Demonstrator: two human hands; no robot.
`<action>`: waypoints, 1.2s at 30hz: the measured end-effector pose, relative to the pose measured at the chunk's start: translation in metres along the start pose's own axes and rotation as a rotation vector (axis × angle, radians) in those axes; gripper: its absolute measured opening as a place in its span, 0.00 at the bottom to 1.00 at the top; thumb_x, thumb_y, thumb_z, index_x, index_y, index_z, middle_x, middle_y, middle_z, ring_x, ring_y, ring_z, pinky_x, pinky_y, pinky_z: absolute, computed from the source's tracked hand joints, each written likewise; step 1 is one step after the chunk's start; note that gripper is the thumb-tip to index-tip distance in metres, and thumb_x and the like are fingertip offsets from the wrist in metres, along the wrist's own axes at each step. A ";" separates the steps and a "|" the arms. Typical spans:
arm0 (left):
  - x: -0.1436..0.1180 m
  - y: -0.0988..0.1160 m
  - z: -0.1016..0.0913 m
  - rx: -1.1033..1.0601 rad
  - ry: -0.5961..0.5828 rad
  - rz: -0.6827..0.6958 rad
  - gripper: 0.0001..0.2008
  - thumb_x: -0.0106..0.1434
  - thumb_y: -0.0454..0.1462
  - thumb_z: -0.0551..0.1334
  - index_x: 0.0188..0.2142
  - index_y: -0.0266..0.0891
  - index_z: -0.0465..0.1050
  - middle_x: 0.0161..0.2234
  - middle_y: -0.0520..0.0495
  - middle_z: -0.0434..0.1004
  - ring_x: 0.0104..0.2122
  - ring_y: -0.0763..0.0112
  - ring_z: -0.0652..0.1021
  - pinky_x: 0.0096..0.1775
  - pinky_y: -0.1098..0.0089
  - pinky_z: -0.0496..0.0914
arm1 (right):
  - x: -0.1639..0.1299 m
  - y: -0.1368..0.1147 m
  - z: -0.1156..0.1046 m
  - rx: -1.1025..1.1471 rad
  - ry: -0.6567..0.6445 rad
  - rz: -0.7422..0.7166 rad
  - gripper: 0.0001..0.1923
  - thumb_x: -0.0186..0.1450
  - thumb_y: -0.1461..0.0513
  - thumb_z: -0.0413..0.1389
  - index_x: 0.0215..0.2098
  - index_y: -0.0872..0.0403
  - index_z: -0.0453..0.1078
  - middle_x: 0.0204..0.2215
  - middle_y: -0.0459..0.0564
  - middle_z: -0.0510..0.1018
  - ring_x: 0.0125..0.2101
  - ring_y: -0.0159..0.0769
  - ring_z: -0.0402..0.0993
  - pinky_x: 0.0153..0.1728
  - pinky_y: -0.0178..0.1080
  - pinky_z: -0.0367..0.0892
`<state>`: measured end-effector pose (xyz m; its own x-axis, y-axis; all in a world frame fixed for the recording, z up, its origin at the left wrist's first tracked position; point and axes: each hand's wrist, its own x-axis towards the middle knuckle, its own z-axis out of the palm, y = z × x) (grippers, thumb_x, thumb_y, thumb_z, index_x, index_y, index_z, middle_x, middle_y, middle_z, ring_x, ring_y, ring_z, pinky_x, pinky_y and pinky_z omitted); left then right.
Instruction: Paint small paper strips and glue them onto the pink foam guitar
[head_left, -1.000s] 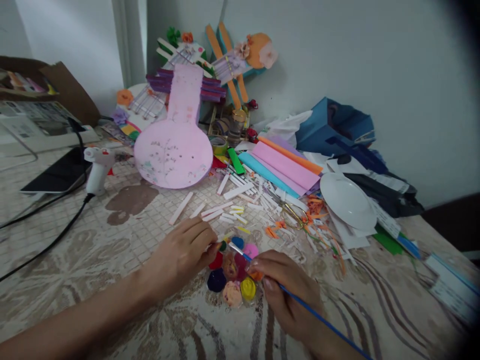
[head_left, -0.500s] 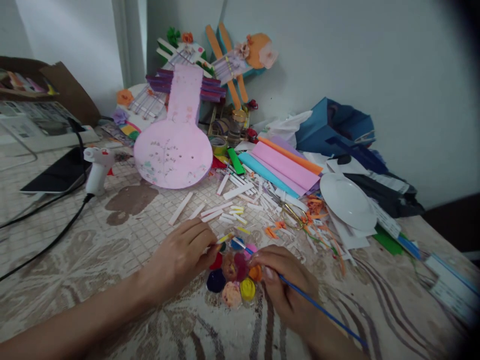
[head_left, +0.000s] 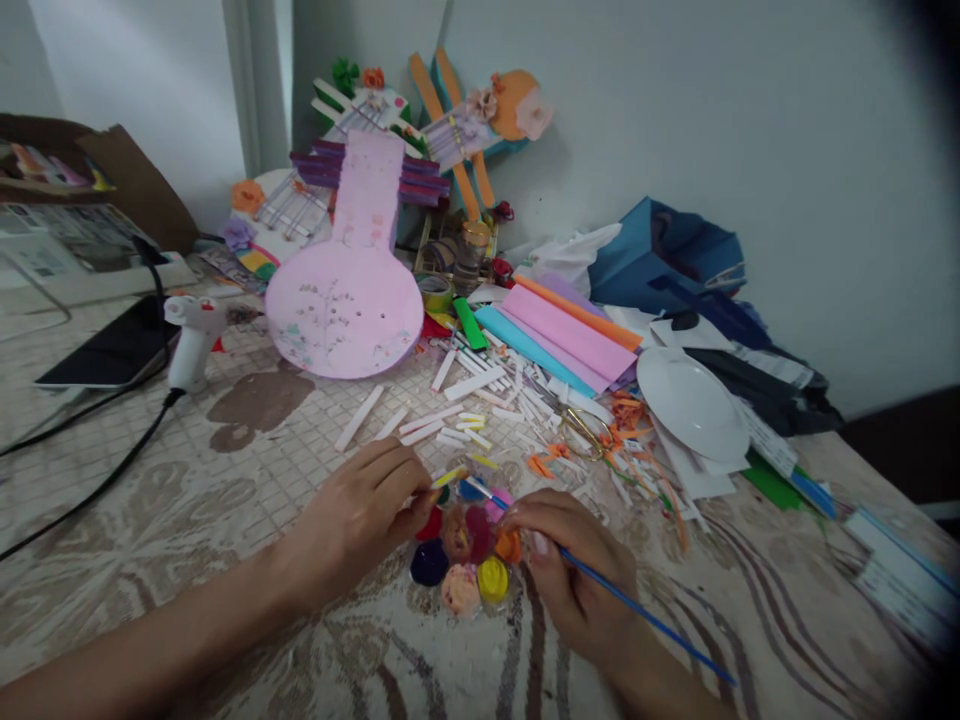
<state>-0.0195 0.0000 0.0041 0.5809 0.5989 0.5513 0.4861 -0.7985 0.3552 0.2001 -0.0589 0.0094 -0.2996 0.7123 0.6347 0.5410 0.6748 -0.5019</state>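
My left hand (head_left: 371, 505) pinches a small strip (head_left: 450, 477), partly coated in yellow, by its near end. A blue paintbrush (head_left: 630, 600) is held like a pen in my right hand (head_left: 574, 570). The brush tip meets the strip's far end. Just below both hands sits a round paint palette (head_left: 459, 535) with wells of several colours, among them yellow paint (head_left: 493, 578), orange and dark blue. Beyond my fingers lie white strips (head_left: 424, 428), some with yellow on them.
A glue gun (head_left: 193, 340) with a black cord stands at left beside a dark tablet (head_left: 112, 340). Behind is a pink guitar-shaped board (head_left: 345, 310). Scissors (head_left: 585, 432), coloured paper sheets (head_left: 562, 335), a white plate (head_left: 694, 405) and a blue bag (head_left: 667, 250) lie to the right.
Both hands hold nearly the same pose, with the brush still at the strip's end. The whole view has shifted very slightly.
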 end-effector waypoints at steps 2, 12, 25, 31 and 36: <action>-0.001 0.000 0.000 -0.007 0.001 -0.001 0.05 0.62 0.28 0.57 0.29 0.35 0.65 0.27 0.48 0.69 0.29 0.70 0.68 0.33 0.68 0.66 | 0.001 -0.001 0.000 0.036 -0.005 -0.006 0.16 0.60 0.72 0.48 0.45 0.56 0.67 0.35 0.52 0.76 0.38 0.33 0.73 0.39 0.35 0.72; -0.002 -0.003 0.002 -0.037 0.015 0.010 0.05 0.62 0.28 0.57 0.30 0.36 0.64 0.27 0.49 0.68 0.30 0.71 0.68 0.34 0.69 0.65 | -0.001 0.001 0.000 0.042 -0.038 -0.045 0.16 0.60 0.72 0.49 0.46 0.57 0.66 0.37 0.52 0.75 0.40 0.32 0.72 0.40 0.35 0.71; -0.001 -0.001 0.002 -0.042 0.008 0.003 0.05 0.62 0.28 0.57 0.29 0.35 0.65 0.27 0.49 0.68 0.29 0.71 0.68 0.34 0.69 0.65 | -0.001 -0.003 -0.002 0.092 -0.053 -0.051 0.17 0.60 0.72 0.48 0.47 0.57 0.65 0.38 0.52 0.75 0.41 0.32 0.72 0.40 0.34 0.71; -0.001 -0.002 0.004 -0.056 0.013 0.007 0.05 0.62 0.28 0.58 0.30 0.36 0.65 0.27 0.49 0.68 0.29 0.71 0.67 0.33 0.69 0.64 | 0.002 -0.005 0.001 0.068 -0.061 -0.101 0.17 0.60 0.72 0.48 0.47 0.58 0.65 0.38 0.53 0.75 0.42 0.31 0.72 0.40 0.33 0.71; -0.003 -0.001 0.004 -0.063 -0.001 0.007 0.05 0.62 0.28 0.57 0.30 0.36 0.64 0.27 0.49 0.68 0.30 0.71 0.67 0.33 0.69 0.64 | 0.001 -0.003 0.001 0.016 -0.050 -0.082 0.16 0.61 0.72 0.48 0.46 0.58 0.66 0.38 0.53 0.75 0.42 0.31 0.72 0.42 0.32 0.70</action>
<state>-0.0195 -0.0008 -0.0010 0.5849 0.5934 0.5529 0.4398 -0.8048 0.3985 0.1979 -0.0603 0.0110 -0.3816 0.6629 0.6442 0.5005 0.7341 -0.4589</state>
